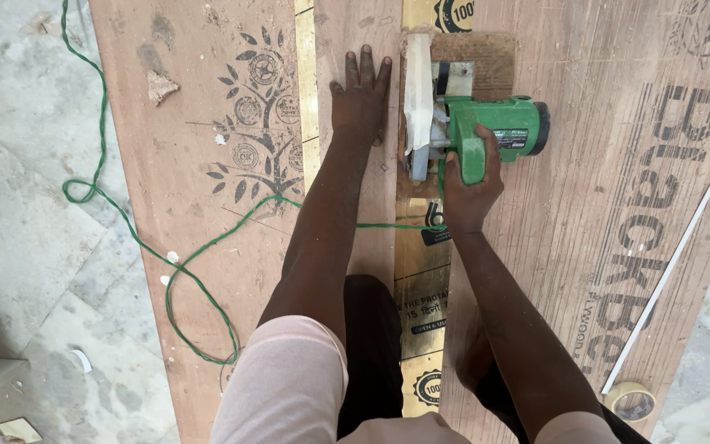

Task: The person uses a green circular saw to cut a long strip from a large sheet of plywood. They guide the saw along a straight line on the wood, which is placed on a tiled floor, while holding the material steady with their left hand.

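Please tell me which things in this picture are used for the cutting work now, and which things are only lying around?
In use:
- green circular saw, gripped by the right hand
- narrow plywood strip, pressed flat by the left hand
- green power cord, trailing from the saw across the floor
- large plywood sheet underneath

Lying about:
- roll of tape
- thin white strip
- wood scrap on the floor

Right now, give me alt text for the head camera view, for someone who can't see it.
A person's right hand grips a green circular saw on a plywood sheet, while the left hand presses flat beside it. A green power cord loops across the plywood onto the stone floor; a tape roll lies at lower right.
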